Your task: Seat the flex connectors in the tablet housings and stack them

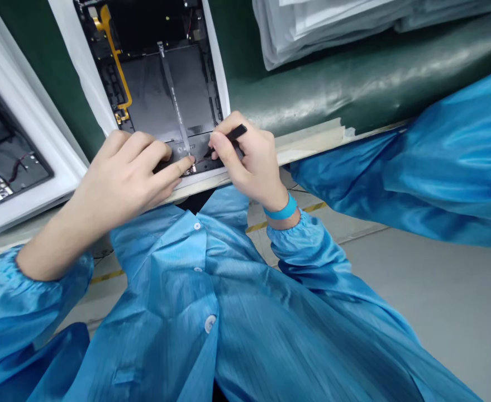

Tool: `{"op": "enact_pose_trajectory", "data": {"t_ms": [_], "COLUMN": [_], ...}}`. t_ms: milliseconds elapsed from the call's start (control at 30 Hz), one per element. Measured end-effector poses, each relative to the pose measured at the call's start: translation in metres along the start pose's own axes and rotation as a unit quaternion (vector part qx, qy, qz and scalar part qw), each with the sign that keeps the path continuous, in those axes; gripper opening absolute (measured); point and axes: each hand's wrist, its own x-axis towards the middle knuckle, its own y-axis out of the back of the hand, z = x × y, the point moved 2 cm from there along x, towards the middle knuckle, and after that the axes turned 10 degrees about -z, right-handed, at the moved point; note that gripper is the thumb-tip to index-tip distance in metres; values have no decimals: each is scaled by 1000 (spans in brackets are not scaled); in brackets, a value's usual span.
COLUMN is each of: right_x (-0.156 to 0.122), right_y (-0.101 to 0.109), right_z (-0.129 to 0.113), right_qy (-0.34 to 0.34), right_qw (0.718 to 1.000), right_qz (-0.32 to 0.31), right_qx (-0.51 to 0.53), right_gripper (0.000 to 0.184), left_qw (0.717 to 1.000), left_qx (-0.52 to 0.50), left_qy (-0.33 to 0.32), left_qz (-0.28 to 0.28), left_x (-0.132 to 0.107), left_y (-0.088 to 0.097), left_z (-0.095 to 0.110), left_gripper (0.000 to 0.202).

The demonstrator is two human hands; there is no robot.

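Note:
An opened white-framed tablet [219,84] lies on the green bench with its dark insides, a grey ribbon cable [174,95] and a yellow flex strip [113,50] showing. My left hand [123,173] rests curled on the tablet's near edge, with its forefinger tip pressing down by the ribbon's lower end. My right hand [247,159] pinches a thin black tool [232,135], whose tip points at that same spot near the left forefinger. A blue band sits on my right wrist.
A second opened white-framed device [31,162] lies at the left. A stack of grey plastic-wrapped sheets [333,28] sits at the back right. Another person's blue sleeve [416,167] reaches over the bench edge on the right. The green mat [354,84] curves up there.

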Motion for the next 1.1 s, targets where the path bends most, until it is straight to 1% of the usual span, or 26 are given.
{"op": "enact_pose_trajectory", "data": {"t_ms": [133,300,367,433,567,633,733,767,833,967,1100], "right_x": [1,3,4,4,5,5,6,6,5,5,4], "right_y": [1,1,1,1,-1,-3,-3,-3,-1,1,3], "right_z": [0,-4,-6,-6,-1,2,2,1,-1,-5,-7], "right_qy": [-6,8,20,32,50,49,60,63,57,39,31], "right_qw": [1000,1000,998,997,997,997,995,995,995,996,995], "right_qz": [-5,-18,-23,-19,-8,-11,-2,2,1,-8,-14], "right_qx": [-5,-24,-51,-67,-56,-64,-82,-83,-81,-74,-89], "right_gripper": [47,46,43,40,42,45,49,50,50,47,35], "left_qw": [998,996,996,996,988,975,948,943,943,953,945], "left_qx": [-30,-45,-34,4,120,189,274,284,273,238,260], "left_qy": [6,5,7,-4,-61,-91,-157,-175,-191,-183,-200], "left_qz": [-48,-71,-82,-86,-79,-71,-33,-21,-13,-40,-25], "left_x": [5,14,16,16,16,17,17,18,18,18,17], "left_y": [10,14,15,16,18,17,15,14,14,15,17], "left_z": [1,2,2,2,1,-3,-9,-11,-15,-18,-17], "left_gripper": [41,47,47,47,48,46,41,41,44,49,47]}}
